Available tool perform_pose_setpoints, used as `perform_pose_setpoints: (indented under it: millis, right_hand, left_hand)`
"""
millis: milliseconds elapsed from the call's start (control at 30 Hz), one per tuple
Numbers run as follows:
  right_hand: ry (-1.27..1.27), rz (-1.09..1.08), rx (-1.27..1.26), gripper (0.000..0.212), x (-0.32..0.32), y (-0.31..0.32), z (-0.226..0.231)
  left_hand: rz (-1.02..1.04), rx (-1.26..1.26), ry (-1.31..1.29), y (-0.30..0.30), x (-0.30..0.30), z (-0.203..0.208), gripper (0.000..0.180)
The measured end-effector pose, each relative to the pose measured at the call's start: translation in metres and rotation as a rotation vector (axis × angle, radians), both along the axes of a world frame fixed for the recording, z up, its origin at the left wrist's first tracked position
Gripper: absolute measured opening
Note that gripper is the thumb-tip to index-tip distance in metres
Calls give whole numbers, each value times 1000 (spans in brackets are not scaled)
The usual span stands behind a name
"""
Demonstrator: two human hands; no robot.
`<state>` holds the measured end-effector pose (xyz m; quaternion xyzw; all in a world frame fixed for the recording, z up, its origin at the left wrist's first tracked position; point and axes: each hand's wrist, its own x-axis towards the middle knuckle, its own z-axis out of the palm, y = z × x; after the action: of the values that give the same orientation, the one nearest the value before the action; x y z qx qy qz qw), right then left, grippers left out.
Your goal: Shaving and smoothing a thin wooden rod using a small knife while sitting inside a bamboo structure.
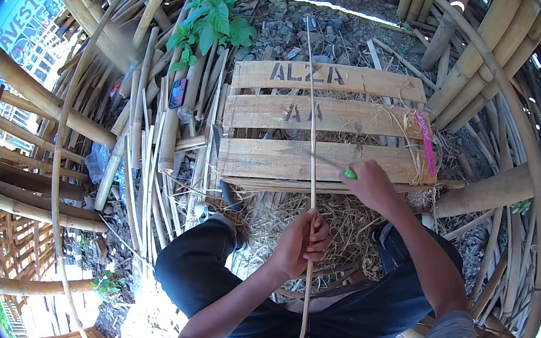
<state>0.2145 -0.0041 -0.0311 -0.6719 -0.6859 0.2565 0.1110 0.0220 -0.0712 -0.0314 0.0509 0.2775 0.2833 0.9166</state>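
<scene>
A long thin bamboo strip (313,187) runs from my lap up over a slatted wooden crate (254,160). My left hand (302,243) is closed round the strip, above my lap and just on the near side of the crate. In my right hand (372,185) is a knife (350,173) with a green handle. Its blade is blurred and points left, across or very close to the strip. Whether the edge touches the strip I cannot tell. My fingers hide most of the handle.
Wood shavings (351,227) lie between my legs and the crate. Split bamboo strips (157,188) and a phone-like object (177,93) are at the left, by a leafy green plant (213,19). Thick bamboo poles (485,197) frame the right side. A pink ribbon (426,143) hangs on the crate.
</scene>
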Motion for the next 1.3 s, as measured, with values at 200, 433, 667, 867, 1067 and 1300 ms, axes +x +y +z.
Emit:
perform_pose_setpoints:
  millis: [200, 433, 667, 867, 1067, 1300]
  right_hand:
    - [-40, 168, -5, 30, -29, -21, -14]
    - [-159, 255, 84, 23, -32, -19, -28]
    - [-305, -46, 208, 22, 16, 22, -33]
    - [-141, 118, 158, 24, -17, -11, -34]
    - [-146, 257, 57, 22, -31, -19, -17]
    - [-135, 119, 169, 21, -3, -1, -43]
  left_hand:
    - [-31, -35, 33, 4, -2, -3, 31]
    - [-103, 114, 303, 0, 2, -18, 32]
    - [-83, 104, 275, -12, 12, -17, 33]
    - [-46, -21, 16, -5, 4, -21, 27]
    - [-19, -56, -51, 0, -1, -24, 30]
    - [-66, -26, 56, -4, 2, -17, 32]
